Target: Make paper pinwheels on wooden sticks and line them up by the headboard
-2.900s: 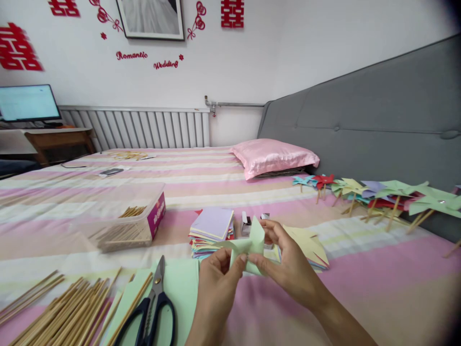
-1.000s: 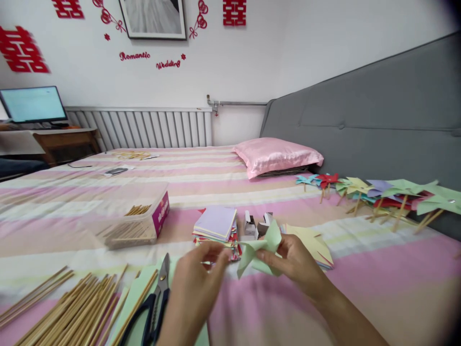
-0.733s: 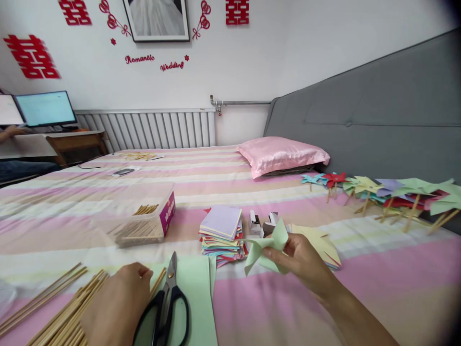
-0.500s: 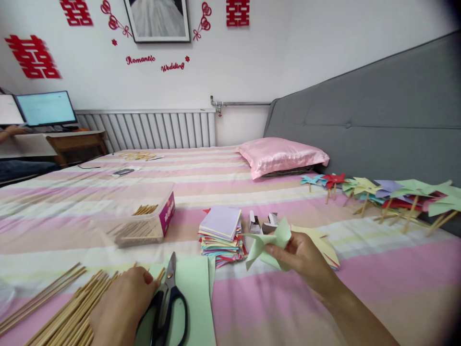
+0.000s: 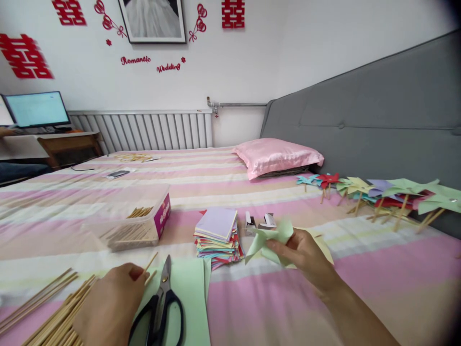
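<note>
My right hand point(image 5: 306, 252) pinches a pale green paper pinwheel point(image 5: 268, 242) with folded blades between thumb and fingers. At the lower left, my left hand point(image 5: 113, 300) is closed above a pile of wooden sticks point(image 5: 61, 319). A thin wooden stick point(image 5: 151, 262) pokes up from its fingertips, and a second stick end shows just below. Black-handled scissors point(image 5: 163, 307) lie beside that hand on green paper sheets point(image 5: 194, 302). Between the hands stands a stack of coloured paper squares point(image 5: 218, 235).
A clear plastic box point(image 5: 133, 230) holds short sticks. Small metal-and-white items point(image 5: 260, 222) sit behind the right hand, with cream paper point(image 5: 326, 247) beneath it. Finished pinwheels point(image 5: 392, 192) line the grey headboard point(image 5: 378, 110) near a pink pillow point(image 5: 281, 156). Another person's arm point(image 5: 5, 131) shows at far left.
My left hand has lifted slightly from the pile, with a stick now rising from its fingertips. The right hand keeps the pinwheel nearly in place. The view has shifted a little to the right.
</note>
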`<state>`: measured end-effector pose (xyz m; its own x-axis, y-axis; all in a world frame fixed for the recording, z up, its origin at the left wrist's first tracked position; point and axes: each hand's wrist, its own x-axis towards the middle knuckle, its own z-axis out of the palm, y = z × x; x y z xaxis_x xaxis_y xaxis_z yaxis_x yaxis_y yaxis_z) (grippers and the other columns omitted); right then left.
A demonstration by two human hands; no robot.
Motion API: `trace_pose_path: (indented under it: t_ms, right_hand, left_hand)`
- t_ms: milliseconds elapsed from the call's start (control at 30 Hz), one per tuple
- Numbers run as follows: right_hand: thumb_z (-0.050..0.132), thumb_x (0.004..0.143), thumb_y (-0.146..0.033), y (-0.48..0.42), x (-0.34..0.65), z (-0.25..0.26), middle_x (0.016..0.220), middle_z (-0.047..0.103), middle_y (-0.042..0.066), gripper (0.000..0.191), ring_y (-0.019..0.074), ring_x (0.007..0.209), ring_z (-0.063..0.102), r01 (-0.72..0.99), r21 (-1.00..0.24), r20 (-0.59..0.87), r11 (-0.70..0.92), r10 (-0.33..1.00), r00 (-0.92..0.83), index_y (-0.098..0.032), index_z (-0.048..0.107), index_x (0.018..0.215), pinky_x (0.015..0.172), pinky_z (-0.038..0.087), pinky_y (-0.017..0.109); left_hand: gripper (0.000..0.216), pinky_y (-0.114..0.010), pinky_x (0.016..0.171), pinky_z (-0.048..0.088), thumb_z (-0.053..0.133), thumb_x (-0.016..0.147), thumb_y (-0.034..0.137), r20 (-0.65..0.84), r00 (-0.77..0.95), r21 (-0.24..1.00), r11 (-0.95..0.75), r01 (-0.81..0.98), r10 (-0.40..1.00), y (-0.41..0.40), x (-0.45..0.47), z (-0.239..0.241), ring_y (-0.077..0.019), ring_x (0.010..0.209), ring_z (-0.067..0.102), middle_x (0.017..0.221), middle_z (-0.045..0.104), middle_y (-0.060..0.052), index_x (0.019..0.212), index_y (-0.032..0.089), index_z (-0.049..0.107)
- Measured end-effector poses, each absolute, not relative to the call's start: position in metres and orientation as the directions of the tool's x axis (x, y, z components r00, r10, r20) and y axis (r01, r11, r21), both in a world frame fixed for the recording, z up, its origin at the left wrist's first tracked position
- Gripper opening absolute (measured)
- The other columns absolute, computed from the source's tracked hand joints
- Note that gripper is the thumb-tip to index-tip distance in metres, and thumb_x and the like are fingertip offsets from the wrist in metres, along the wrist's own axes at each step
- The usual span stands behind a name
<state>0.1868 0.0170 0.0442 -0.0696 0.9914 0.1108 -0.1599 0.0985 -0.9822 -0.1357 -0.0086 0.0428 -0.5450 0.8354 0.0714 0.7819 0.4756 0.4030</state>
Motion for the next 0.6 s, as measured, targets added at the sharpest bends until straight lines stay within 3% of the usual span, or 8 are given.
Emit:
trace_pose_path:
  t_ms: [67, 167, 233, 300, 433, 600]
  right_hand:
    - [0.077, 0.054, -0.039, 0.016, 0.186, 0.045, 0.059, 0.062, 0.000, 0.031, 0.0152, 0.060, 0.055, -0.169, -0.979, 0.132, 0.111, 0.985, -0.114, -0.015, 0.069, 0.071, 0.055, 0.041, 0.024]
    - [0.078, 0.053, -0.034, 0.014, 0.185, 0.045, 0.055, 0.058, -0.003, 0.024, 0.0111, 0.053, 0.049, -0.173, -0.977, 0.158, 0.126, 0.969, -0.190, -0.015, 0.067, 0.064, 0.049, 0.037, 0.021]
    - [0.078, 0.054, -0.032, 0.014, 0.184, 0.044, 0.055, 0.057, -0.003, 0.022, 0.0100, 0.052, 0.047, -0.189, -0.975, 0.159, 0.117, 0.961, -0.225, -0.015, 0.066, 0.062, 0.048, 0.035, 0.020]
    - [0.077, 0.056, -0.030, 0.015, 0.186, 0.040, 0.055, 0.056, -0.003, 0.021, 0.0095, 0.053, 0.046, -0.219, -0.970, 0.162, 0.107, 0.955, -0.250, -0.015, 0.066, 0.064, 0.047, 0.035, 0.019]
    - [0.073, 0.064, -0.026, 0.017, 0.191, 0.032, 0.064, 0.060, 0.000, 0.013, 0.0101, 0.056, 0.049, -0.275, -0.952, 0.228, 0.137, 0.914, -0.336, -0.016, 0.066, 0.068, 0.049, 0.037, 0.020]
    - [0.070, 0.068, -0.017, 0.017, 0.195, 0.033, 0.066, 0.061, 0.003, 0.003, 0.0140, 0.062, 0.056, -0.299, -0.920, 0.368, 0.252, 0.815, -0.448, -0.020, 0.070, 0.069, 0.055, 0.043, 0.025]
  left_hand:
    - [0.029, -0.034, 0.054, 0.037, 0.050, 0.065, 0.050, 0.101, -0.547, 0.393, 0.471, 0.790, 0.831, -0.009, -0.121, 0.055, -0.0291, 0.064, 0.059, 0.066, 0.068, -0.007, 0.071, 0.027, 0.067]
    - [0.030, -0.028, 0.057, 0.038, 0.053, 0.068, 0.047, 0.193, -0.400, 0.597, 0.216, 0.772, 0.896, -0.008, -0.087, 0.066, -0.0213, 0.063, 0.058, 0.062, 0.065, -0.002, 0.081, 0.023, 0.067]
    - [0.034, -0.024, 0.053, 0.037, 0.053, 0.070, 0.048, 0.166, -0.235, 0.779, 0.019, 0.627, 0.958, -0.008, -0.062, 0.068, -0.0160, 0.056, 0.053, 0.057, 0.060, 0.000, 0.082, 0.019, 0.066]
    - [0.031, -0.021, 0.050, 0.035, 0.055, 0.072, 0.045, 0.124, -0.116, 0.849, -0.045, 0.526, 0.985, -0.009, -0.039, 0.068, -0.0120, 0.052, 0.047, 0.053, 0.054, 0.002, 0.077, 0.017, 0.066]
    - [0.025, -0.021, 0.059, 0.038, 0.052, 0.078, 0.033, 0.074, 0.181, 0.918, -0.138, 0.373, 0.981, -0.014, -0.013, 0.067, -0.0130, 0.066, 0.052, 0.072, 0.065, -0.002, 0.085, 0.016, 0.068]
    - [0.024, -0.026, 0.066, 0.041, 0.054, 0.078, 0.027, 0.098, 0.306, 0.909, -0.211, 0.360, 0.947, -0.016, -0.005, 0.070, -0.0173, 0.074, 0.057, 0.077, 0.069, -0.006, 0.093, 0.017, 0.070]
